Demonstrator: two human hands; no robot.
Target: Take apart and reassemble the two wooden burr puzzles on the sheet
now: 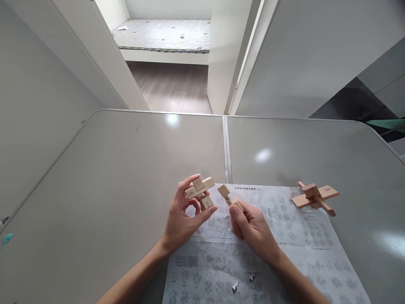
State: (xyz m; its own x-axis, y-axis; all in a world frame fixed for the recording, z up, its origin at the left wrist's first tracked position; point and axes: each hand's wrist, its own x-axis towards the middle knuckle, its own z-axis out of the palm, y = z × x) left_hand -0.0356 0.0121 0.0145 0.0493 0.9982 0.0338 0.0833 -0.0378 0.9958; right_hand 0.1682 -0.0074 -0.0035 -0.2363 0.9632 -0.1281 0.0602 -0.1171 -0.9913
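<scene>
Bare forearms entered from the bottom edge of the frame, one on each side of its middle. Largest of all was the glossy grey two-panel table with a pale seam, spread across the middle and lower frame. On it, from lower centre to lower right, lay a white creased paper sheet printed with small diagrams. At upper centre, beyond an opening, stood a low bed with a pale patterned cover. The left hand was curved around a pale wooden cluster of crossed square blocks, gripping it between thumb and fingers just below the frame's centre; one block bore a 3. Just right of that, the right hand was closed, pinching a pale notched wooden stick between thumb and curled fingers, its free end apart from the cluster. At right, over the sheet's upper edge, rested a reddish-brown wooden assembly of crossed pieces, its flat plank marked 2. Smallest was a teal scrap at the lower left edge.
</scene>
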